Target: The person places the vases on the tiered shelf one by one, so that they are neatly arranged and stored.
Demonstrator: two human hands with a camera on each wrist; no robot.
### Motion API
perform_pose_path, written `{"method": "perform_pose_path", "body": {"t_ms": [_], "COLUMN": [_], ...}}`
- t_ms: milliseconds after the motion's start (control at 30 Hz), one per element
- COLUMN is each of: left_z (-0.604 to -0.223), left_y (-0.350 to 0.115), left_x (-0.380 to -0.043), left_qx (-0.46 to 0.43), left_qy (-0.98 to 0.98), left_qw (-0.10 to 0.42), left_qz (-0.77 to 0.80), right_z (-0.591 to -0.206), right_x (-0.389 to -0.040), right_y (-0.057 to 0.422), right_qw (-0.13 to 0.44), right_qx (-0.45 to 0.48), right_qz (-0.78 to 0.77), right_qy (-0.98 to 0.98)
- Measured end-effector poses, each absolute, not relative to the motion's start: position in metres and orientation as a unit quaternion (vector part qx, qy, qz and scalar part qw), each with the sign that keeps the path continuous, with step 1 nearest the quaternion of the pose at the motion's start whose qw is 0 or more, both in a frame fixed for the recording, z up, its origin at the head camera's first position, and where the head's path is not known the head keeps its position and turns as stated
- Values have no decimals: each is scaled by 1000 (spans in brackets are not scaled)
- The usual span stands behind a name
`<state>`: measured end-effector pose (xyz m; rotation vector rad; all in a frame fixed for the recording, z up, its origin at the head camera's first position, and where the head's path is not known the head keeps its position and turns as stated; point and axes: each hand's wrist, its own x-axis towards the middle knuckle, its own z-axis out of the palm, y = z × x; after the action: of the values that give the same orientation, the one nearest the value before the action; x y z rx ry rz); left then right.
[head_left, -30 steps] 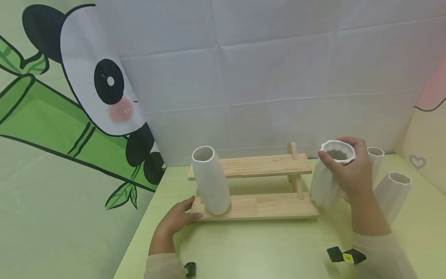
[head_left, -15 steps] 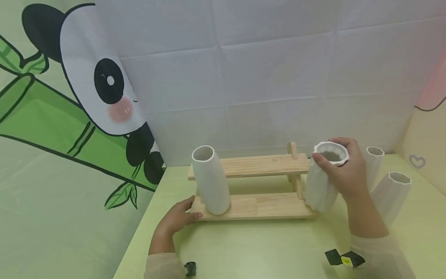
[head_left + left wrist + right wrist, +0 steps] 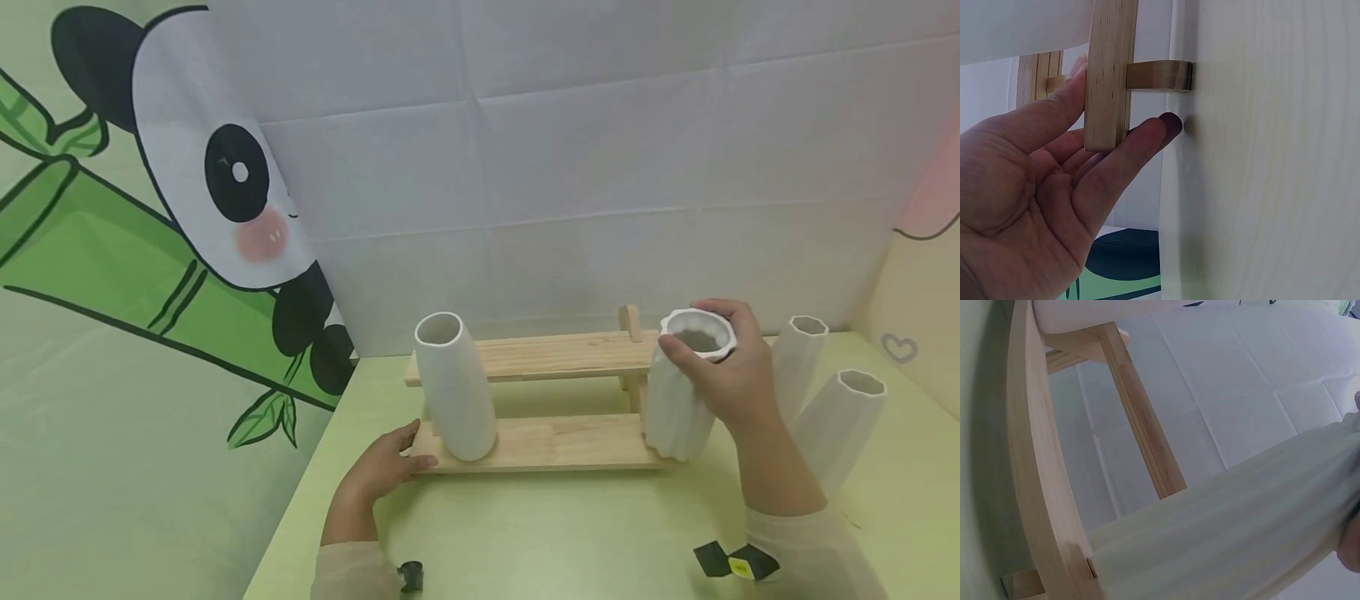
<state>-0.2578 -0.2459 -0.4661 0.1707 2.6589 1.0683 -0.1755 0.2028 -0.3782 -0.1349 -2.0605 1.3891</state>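
Observation:
A two-tier wooden shelf (image 3: 570, 442) stands on the table. At its lower left end my left hand (image 3: 381, 468) grips the board, and in the left wrist view the thumb lies on one face with fingers (image 3: 1125, 156) behind the other. A smooth white vase (image 3: 455, 392) stands upright on the lower board near that hand. My right hand (image 3: 738, 375) holds a ribbed white vase (image 3: 677, 404) round its rim, thumb at the near side. That vase is at the right end of the lower board; its base meets the board (image 3: 1035, 456) in the right wrist view.
Two more white vases stand on the table at the right, a narrow vase (image 3: 801, 367) behind and a faceted vase (image 3: 843, 429) nearer. A white cloth backdrop (image 3: 585, 167) rises behind the shelf. A panda-printed cloth (image 3: 172, 192) hangs on the left.
My right hand has moved left with the ribbed vase, from beside the shelf to over the lower board's right end. The left hand keeps its grip on the shelf.

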Motion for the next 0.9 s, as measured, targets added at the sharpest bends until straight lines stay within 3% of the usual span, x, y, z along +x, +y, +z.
{"method": "perform_pose_path", "body": {"t_ms": [900], "left_z": [-467], "left_y": [-245], "left_x": [-258], "left_qx": [53], "left_qy": [923], "left_qw": [135], "left_qz": [355], "right_z": [-384], "right_x": [-179], "right_y": [181], "right_qw": [284], "right_qx": [7], "right_qz": [563], "right_qy": [-776]}}
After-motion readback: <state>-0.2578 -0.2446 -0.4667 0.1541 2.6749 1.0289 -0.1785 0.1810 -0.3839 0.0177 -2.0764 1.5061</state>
